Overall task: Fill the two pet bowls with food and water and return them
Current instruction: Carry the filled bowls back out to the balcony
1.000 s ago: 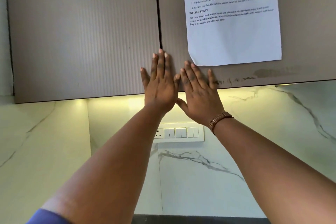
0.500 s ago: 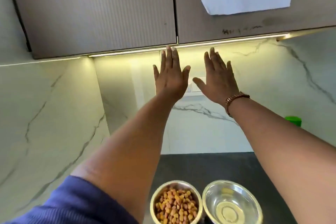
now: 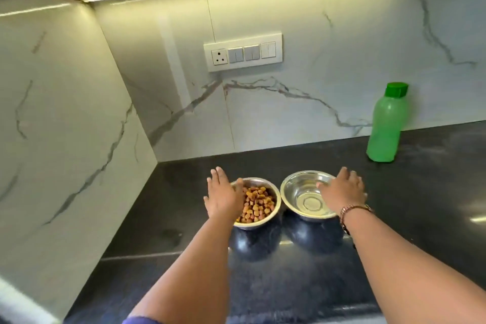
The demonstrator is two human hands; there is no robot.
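Two steel pet bowls stand side by side on the dark counter (image 3: 410, 192). The left bowl (image 3: 273, 214) holds brown kibble (image 3: 257, 205). The right bowl (image 3: 302, 192) looks shiny inside; whether it holds water I cannot tell. My left hand (image 3: 223, 192) hovers with fingers spread over the left rim of the food bowl. Over the right rim of the other bowl is my right hand (image 3: 342, 189), also open, with a bracelet at the wrist. Neither hand grips anything.
A green plastic bottle (image 3: 386, 126) with a green cap stands at the back right against the marble wall. A white switch panel (image 3: 243, 52) is on the wall above the bowls. A marble side wall (image 3: 65, 126) closes the left.
Both hands have come down from the upper cabinet doors to the two bowls. The view has tilted down from the cabinets to the counter.
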